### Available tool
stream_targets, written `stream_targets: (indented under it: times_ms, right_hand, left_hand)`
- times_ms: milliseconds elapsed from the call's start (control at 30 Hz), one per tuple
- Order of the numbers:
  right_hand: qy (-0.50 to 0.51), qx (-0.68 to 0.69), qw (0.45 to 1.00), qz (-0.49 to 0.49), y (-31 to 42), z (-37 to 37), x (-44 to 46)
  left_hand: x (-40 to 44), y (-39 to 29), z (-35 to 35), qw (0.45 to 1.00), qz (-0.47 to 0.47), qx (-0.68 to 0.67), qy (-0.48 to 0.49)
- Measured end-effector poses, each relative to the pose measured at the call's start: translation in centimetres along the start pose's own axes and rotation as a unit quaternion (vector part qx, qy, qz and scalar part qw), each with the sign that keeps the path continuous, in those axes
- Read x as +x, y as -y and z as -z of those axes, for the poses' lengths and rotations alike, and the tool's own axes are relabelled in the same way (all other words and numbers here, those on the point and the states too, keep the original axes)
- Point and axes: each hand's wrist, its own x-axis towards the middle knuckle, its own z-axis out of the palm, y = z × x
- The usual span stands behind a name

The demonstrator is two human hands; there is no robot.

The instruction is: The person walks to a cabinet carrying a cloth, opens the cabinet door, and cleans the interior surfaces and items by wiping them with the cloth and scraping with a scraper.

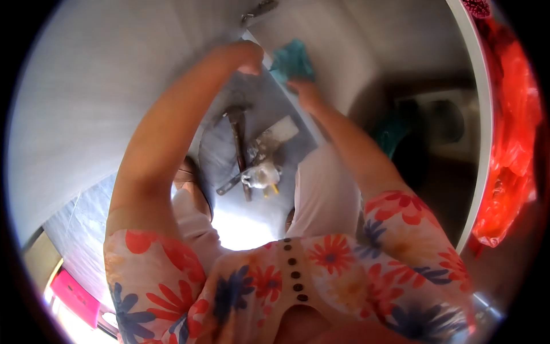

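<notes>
A crumpled teal cloth (293, 59) is in my right hand (305, 93), against the pale panel at the top centre. Just left of it, my left hand (250, 57) is closed near the panel's white edge; what it holds, if anything, is hidden. Below my hands, a hammer (238, 135) lies on the grey floor. Beside the hammer are a scraper-like tool with a pale blade (281, 131) and a crumpled whitish plastic bag (262, 175).
A dark handle-like fitting (259, 10) is at the top. Red plastic bags (507, 137) hang on the right, beyond a white curved edge (486, 126). A dark recess holds a green item (391, 135). A pink object (75, 297) is at lower left.
</notes>
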Motion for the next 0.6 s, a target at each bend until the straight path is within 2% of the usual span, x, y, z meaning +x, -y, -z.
stream_targets:
  times_ms: [100, 167, 200, 300, 367, 400, 467, 500, 600]
  right_hand:
    - [-0.041, -0.008, 0.999, 0.02, -1.0, -1.0, 0.4]
    - [-0.049, 0.017, 0.999, -0.002, -0.6, -1.1, 0.2]
    - [-0.051, 0.031, 0.998, -0.016, -0.1, -1.0, 0.0]
    - [0.056, 0.068, 0.988, -0.129, 2.2, 3.0, -0.3]
    - [0.06, 0.319, 0.928, -0.183, 1.1, 4.2, -0.5]
    - [0.053, 0.438, 0.875, -0.202, 0.7, 4.9, -0.8]
    - [0.0, 0.59, 0.768, -0.25, 0.7, 6.9, -1.6]
    - [-0.026, 0.657, 0.704, -0.268, 0.3, 7.6, -2.1]
    - [-0.06, 0.72, 0.649, -0.236, -1.6, 9.3, -3.2]
  left_hand:
    - [3.2, 0.9, 0.6, 0.997, -0.049, 0.002, -0.055]
    - [7.0, 2.0, -0.3, 0.992, -0.097, 0.004, -0.086]
    - [7.8, 1.7, 0.4, 0.995, -0.091, 0.015, -0.026]
    - [12.4, 1.9, 0.7, 0.994, -0.103, 0.007, -0.025]
    - [11.2, 1.3, 2.6, 0.987, -0.083, -0.14, 0.005]
    - [10.7, 0.9, 3.3, 0.975, -0.071, -0.209, 0.02]
    - [11.4, -0.2, 2.9, 0.974, -0.046, -0.221, 0.0]
    - [11.9, -0.6, 2.8, 0.973, -0.032, -0.229, -0.011]
    - [13.0, -1.7, 4.1, 0.941, -0.059, -0.324, 0.082]
